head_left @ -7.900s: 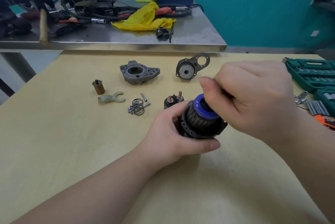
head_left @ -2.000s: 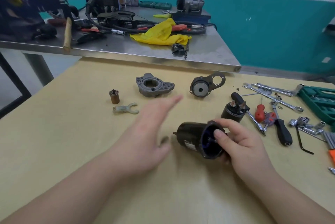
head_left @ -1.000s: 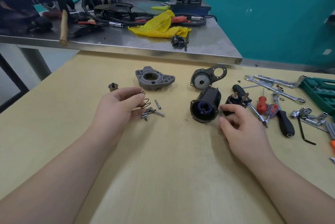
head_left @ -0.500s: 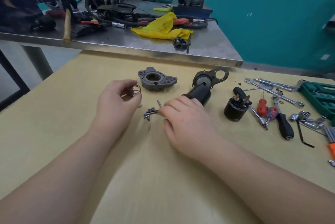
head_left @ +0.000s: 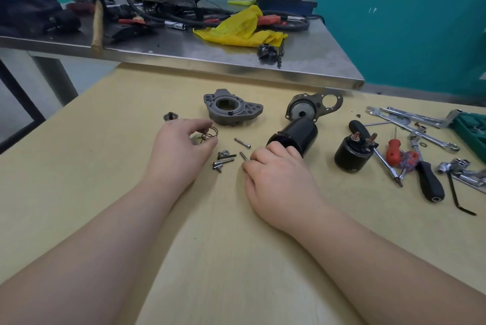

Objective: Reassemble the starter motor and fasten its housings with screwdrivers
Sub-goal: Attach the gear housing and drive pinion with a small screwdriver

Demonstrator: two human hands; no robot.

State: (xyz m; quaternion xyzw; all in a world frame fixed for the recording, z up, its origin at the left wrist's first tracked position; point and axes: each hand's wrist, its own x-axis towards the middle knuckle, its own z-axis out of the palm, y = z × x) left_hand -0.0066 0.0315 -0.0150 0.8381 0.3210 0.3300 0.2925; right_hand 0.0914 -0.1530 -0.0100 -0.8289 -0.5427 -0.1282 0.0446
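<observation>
Left hand (head_left: 181, 146) has its grip pinching a thin wire spring (head_left: 209, 133), which looks light and springy, so easy to drop. Right hand (head_left: 273, 175) is curled over a small bolt (head_left: 243, 155) on the desk (head_left: 105, 167), apparently pinching it. The black motor body (head_left: 295, 134) lies just beyond the knuckles; it looks heavy and smooth, so I'd grab it round the barrel.

Bare tabletop (head_left: 236, 232) lies open nearer than the loose screws (head_left: 223, 160); beyond them the grey housing (head_left: 231, 108) blocks, right of them the black motor body (head_left: 294, 135).
</observation>
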